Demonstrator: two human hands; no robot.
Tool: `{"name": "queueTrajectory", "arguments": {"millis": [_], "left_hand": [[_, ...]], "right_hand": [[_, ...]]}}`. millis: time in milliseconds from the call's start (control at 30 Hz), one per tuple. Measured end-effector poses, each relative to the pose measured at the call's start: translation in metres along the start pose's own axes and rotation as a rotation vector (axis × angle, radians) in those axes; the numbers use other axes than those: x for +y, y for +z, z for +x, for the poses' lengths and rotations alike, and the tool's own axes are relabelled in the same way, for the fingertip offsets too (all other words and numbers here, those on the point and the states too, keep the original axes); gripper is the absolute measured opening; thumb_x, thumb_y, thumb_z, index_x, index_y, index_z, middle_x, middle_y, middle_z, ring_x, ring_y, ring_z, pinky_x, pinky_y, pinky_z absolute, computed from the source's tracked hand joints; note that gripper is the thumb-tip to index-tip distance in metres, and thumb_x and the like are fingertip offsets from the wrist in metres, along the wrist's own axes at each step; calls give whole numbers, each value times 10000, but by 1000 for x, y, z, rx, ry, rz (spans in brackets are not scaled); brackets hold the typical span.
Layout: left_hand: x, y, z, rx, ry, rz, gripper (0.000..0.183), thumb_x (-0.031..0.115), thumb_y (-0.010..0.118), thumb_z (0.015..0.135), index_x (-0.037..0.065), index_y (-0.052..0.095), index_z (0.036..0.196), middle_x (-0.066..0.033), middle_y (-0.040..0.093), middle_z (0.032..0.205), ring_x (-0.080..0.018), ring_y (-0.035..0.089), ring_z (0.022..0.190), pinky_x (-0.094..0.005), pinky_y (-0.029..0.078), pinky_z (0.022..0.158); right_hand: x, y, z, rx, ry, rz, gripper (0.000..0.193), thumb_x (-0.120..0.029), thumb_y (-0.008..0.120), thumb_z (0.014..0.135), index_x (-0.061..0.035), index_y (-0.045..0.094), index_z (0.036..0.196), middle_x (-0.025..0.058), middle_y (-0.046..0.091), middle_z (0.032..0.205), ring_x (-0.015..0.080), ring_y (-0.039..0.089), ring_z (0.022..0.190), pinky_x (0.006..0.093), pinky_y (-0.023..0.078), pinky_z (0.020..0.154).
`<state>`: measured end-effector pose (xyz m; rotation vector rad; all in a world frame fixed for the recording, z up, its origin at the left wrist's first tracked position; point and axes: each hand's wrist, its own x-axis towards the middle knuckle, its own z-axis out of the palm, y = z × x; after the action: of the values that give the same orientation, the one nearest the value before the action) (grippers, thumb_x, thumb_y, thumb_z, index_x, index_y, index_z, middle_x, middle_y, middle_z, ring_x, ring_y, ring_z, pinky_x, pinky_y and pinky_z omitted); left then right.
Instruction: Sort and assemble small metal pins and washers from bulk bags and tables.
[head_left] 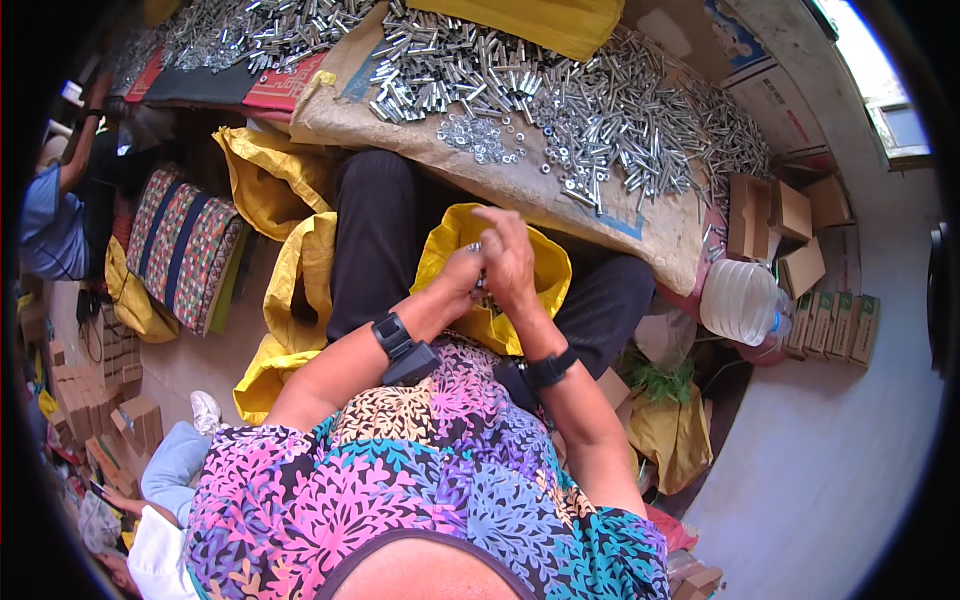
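My left hand (457,280) and my right hand (507,258) meet above my lap, fingers closed together around a small metal bolt (476,262) that is mostly hidden between them. Both wrists wear black bands. Under the hands lies a yellow sack (545,262) spread over my dark trousers. In front of my knees a brown sacking sheet (420,150) carries a big heap of silver bolts (620,120) and a small cluster of washers and nuts (482,137).
Small cardboard boxes (780,225) and a clear plastic bottle (740,300) stand at the right. A patterned cushion (180,245) and more yellow sacks (265,180) lie at the left. Another person in blue (50,225) sits far left. Stacked cartons (100,400) line the lower left.
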<state>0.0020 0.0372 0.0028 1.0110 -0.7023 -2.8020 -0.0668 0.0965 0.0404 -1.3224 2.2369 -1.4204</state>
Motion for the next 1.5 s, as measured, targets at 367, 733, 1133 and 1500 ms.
{"name": "queueTrajectory", "arguments": {"millis": [367, 733, 1133, 1500], "left_hand": [[8, -26, 7, -18, -151, 236, 376, 102, 501, 889, 75, 485, 1263, 27, 454, 691, -61, 381, 499, -197, 266, 399], [31, -25, 4, 48, -123, 89, 158, 122, 521, 908, 60, 513, 1053, 19, 440, 644, -65, 406, 469, -183, 257, 355], [70, -14, 9, -24, 36, 67, 96, 148, 589, 899, 82, 557, 960, 2, 528, 681, -62, 475, 485, -167, 294, 342], [120, -5, 22, -35, 276, 374, 142, 140, 635, 861, 69, 562, 961, 41, 468, 633, -38, 420, 480, -182, 274, 387]], "right_hand": [[31, -3, 77, 137, -11, -230, 565, -297, 588, 874, 34, 413, 1296, 274, 420, 1287, 421, 413, 1197, 451, 340, 1015], [36, 46, 112, 74, 15, -289, 691, -339, 622, 842, 84, 364, 1324, 329, 338, 1370, 459, 339, 1271, 456, 279, 1075], [50, -26, 75, 297, -5, -88, 362, -120, 610, 851, -8, 535, 1186, 180, 516, 1127, 333, 502, 1063, 385, 409, 920], [43, -40, 43, 242, 71, 48, 180, -30, 597, 833, -15, 637, 1009, 81, 536, 817, 193, 529, 708, 289, 434, 650]]}}
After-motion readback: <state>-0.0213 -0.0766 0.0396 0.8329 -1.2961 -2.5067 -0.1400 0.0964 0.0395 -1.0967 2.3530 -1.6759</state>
